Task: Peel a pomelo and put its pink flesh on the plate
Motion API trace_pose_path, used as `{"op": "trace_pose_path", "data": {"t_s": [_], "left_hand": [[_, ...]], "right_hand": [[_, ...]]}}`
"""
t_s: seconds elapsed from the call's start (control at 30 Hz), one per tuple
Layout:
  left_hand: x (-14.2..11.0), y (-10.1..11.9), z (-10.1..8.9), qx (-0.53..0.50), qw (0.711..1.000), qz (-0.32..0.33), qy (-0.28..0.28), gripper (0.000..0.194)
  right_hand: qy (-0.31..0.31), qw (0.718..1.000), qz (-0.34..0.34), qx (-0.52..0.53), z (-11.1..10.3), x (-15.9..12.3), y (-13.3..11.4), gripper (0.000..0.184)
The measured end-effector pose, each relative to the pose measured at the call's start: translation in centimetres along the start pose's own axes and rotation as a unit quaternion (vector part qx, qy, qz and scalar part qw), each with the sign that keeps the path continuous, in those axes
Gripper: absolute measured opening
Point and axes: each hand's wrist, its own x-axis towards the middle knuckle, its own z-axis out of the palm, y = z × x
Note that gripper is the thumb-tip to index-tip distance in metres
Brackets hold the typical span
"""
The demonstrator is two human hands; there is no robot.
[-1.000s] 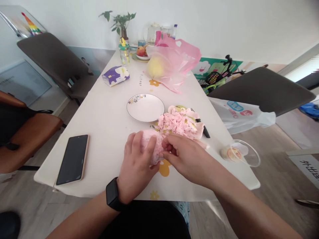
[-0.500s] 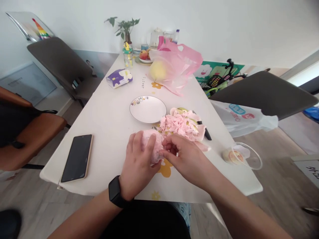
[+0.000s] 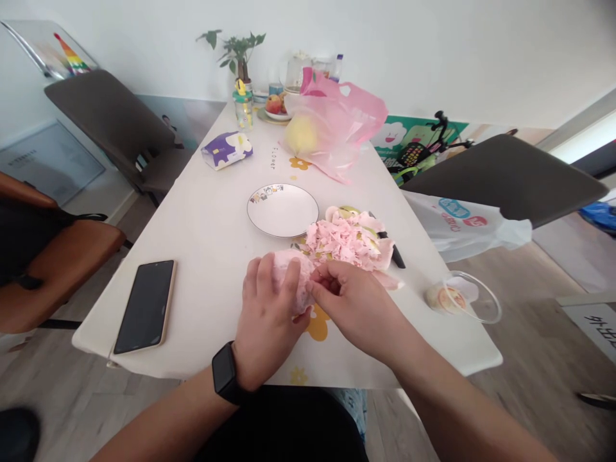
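Observation:
My left hand (image 3: 267, 314) is curled around a soft, pink, rounded fruit (image 3: 289, 273), which is partly hidden by my fingers. My right hand (image 3: 351, 308) pinches at the same fruit from the right. Just beyond both hands lies a heap of pink peel shreds (image 3: 344, 240) with some pale green bits. A black-handled knife (image 3: 397, 256) pokes out from under the heap's right side. A black watch (image 3: 225, 372) sits on my left wrist.
A white plate (image 3: 282, 210) stands beyond my hands on the white table (image 3: 192, 224). A phone (image 3: 145, 307) lies at the left. A glass bowl (image 3: 464, 298) sits at the right edge. Farther back are a pink plastic bag (image 3: 341, 122) holding a yellow fruit and a tissue pack (image 3: 227, 149).
My view has shifted slightly. My right fingers have moved a little on the pink fruit, while my left hand keeps its hold.

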Motion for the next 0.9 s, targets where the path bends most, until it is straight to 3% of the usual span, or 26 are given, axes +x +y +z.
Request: {"op": "trace_pose_path", "data": {"t_s": [0.23,0.37,0.47,0.57,0.67,0.77,0.9], "left_hand": [[0.1,0.0,-0.3,-0.007,1.000,0.003,-0.006,0.081],[-0.2,-0.6,-0.2,-0.042,0.999,0.009,0.004,0.078],[-0.7,-1.4,-0.5,-0.075,0.997,0.005,-0.004,0.078],[-0.7,-2.8,-1.2,-0.121,0.992,-0.035,-0.029,0.083],[-0.2,-4.5,-2.2,-0.173,0.980,-0.061,-0.075,0.092],[0.6,-5.7,-2.8,-0.204,0.968,-0.044,-0.138,0.092],[1.5,-6.5,-3.0,-0.233,0.958,-0.025,-0.164,0.094]], "right_hand": [[-0.014,0.999,0.001,0.037,0.5,0.3,0.0,0.014],[-0.010,0.994,-0.065,0.093,1.3,0.2,0.6,0.014],[0.054,0.982,-0.136,0.120,1.4,0.8,2.2,0.010],[0.139,0.972,-0.179,0.061,0.7,2.1,4.5,0.016],[0.135,0.968,-0.202,-0.058,-0.1,3.2,6.6,0.029],[0.124,0.963,-0.202,-0.131,-0.3,3.2,7.1,0.037],[0.067,0.971,-0.222,-0.055,0.1,1.9,5.8,0.030]]}}
